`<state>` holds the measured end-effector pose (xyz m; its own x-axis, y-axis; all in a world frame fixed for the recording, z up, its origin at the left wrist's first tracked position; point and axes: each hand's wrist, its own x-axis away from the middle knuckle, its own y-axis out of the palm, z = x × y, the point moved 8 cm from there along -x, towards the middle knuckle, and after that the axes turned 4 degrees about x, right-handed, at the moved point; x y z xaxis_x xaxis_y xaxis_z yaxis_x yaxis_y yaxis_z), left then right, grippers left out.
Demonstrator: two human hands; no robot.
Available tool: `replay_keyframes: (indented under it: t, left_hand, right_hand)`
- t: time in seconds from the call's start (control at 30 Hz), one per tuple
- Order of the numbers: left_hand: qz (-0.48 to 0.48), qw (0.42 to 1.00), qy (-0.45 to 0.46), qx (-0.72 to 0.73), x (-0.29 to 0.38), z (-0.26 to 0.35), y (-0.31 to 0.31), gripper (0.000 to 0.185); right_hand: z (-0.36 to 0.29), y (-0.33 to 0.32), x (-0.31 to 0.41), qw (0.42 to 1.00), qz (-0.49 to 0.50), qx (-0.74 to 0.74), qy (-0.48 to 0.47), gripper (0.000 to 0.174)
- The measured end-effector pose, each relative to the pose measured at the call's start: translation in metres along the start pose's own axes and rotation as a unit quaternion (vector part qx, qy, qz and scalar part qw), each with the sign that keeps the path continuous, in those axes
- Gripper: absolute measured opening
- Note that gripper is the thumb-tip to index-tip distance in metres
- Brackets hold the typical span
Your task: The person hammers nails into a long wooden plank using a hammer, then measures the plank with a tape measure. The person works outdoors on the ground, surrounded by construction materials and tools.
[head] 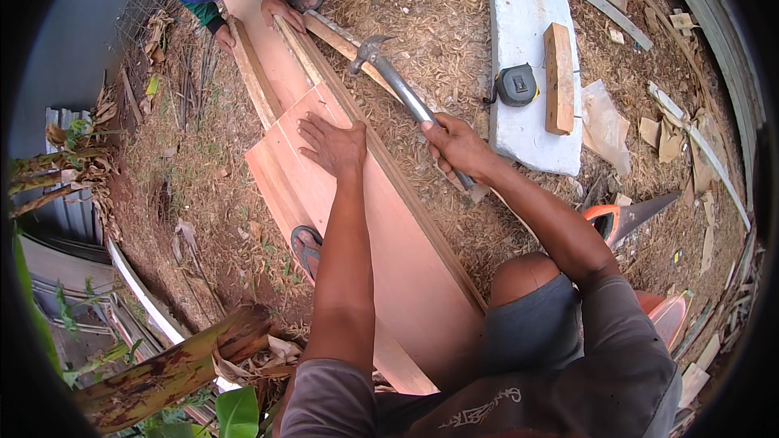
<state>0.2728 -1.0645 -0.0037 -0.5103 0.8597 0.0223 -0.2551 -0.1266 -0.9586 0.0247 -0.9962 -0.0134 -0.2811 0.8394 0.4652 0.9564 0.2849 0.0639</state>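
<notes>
My right hand point(453, 145) grips a claw hammer point(409, 86) by its lower handle, with the metal head raised toward the upper left. Flat on a plywood panel point(401, 255) rests my left hand point(335, 143), palm down and fingers spread, near the panel's far end. Beneath the panel run wooden battens, one point(252, 73) at the left and another point(298, 52) at the right, both jutting out beyond its end. A second plywood sheet point(277, 67) lies between them. Small nail heads seem to dot the panel.
A co-worker's hands point(283, 15) hold the battens at the far end. On a white slab point(526, 6) sit a tape measure point(516, 85) and a wood block point(558, 79). A handsaw point(633, 216) lies at the right. A banana stem point(170, 371) crosses the lower left.
</notes>
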Motion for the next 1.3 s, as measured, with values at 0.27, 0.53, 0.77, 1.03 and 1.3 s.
replay_keyframes:
  t: [0.27, 0.53, 0.77, 1.03, 1.3]
  left_hand:
    - [0.033, 0.998, 0.057, -0.008, 0.001, -0.002, 0.004, 0.098]
    - [0.044, 0.996, 0.077, 0.009, 0.001, -0.001, 0.004, 0.098]
    - [0.038, 0.995, 0.089, 0.014, -0.001, -0.001, 0.004, 0.096]
    - [0.035, 0.995, 0.090, 0.029, 0.002, 0.002, -0.004, 0.095]
    - [0.035, 0.994, 0.086, 0.063, 0.004, -0.006, -0.004, 0.099]
  right_hand:
    - [-0.011, 0.053, -0.048, 0.991, -0.038, -0.101, 0.077, 0.035]
    - [-0.019, 0.047, -0.052, 0.990, -0.034, -0.125, 0.062, 0.039]
    - [-0.022, 0.051, -0.056, 0.990, -0.072, -0.099, 0.072, 0.037]
    - [-0.066, 0.039, -0.038, 0.968, -0.042, 0.244, -0.037, 0.041]
    - [-0.154, 0.068, 0.047, 0.834, 0.071, 0.317, -0.445, 0.045]
